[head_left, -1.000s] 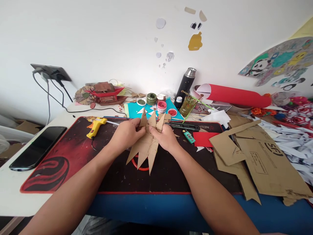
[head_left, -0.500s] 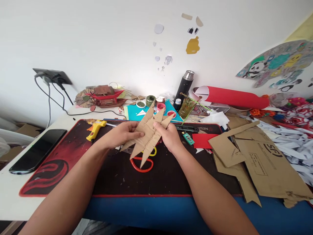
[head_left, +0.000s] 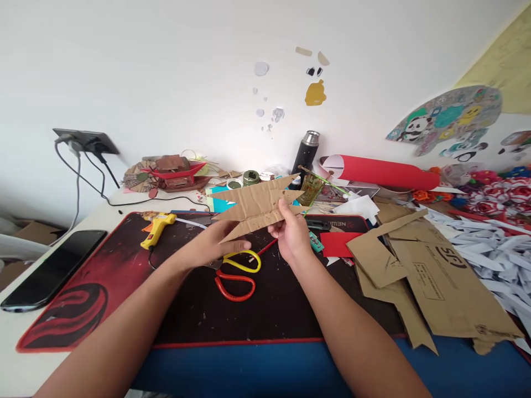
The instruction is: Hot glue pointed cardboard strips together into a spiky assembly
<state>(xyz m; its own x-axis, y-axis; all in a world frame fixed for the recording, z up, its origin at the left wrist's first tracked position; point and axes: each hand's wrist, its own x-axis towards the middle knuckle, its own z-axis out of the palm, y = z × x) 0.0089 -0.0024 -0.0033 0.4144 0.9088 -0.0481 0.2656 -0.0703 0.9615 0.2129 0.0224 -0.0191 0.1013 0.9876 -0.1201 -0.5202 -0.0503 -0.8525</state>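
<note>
A spiky-ended piece of cardboard point(head_left: 255, 203) is held up above the desk mat point(head_left: 265, 315), roughly level, with its points directed to both sides. It is clamped near its right end by the right hand point(head_left: 288, 229), whose thumb is pressed on the upper face. The left hand point(head_left: 218, 243) is placed at the lower left point; its thumb and fingers are held apart, and whether any grip is taken there cannot be told.

Beneath the cardboard, scissors point(head_left: 235, 298) with one yellow and one red handle are laid on the mat, the blades partly hidden by the left hand.

Behind, the paint containers are partly covered by the cardboard. Dark green paint is contained in an uncapped jar point(head_left: 251, 177), and dark green is also seen inside the white lid point(head_left: 234, 184) beside it. A green stick point(head_left: 332, 182) is leaned across a glass point(head_left: 310, 193), the contents of which cannot be made out. Just behind the glass, a black thermos point(head_left: 306, 157) is stood with its silver cap on.

At the left, a yellow glue gun point(head_left: 158, 228) is rested on the mat, and a phone point(head_left: 53, 271) is laid partly on the white tabletop point(head_left: 95, 213).
</note>
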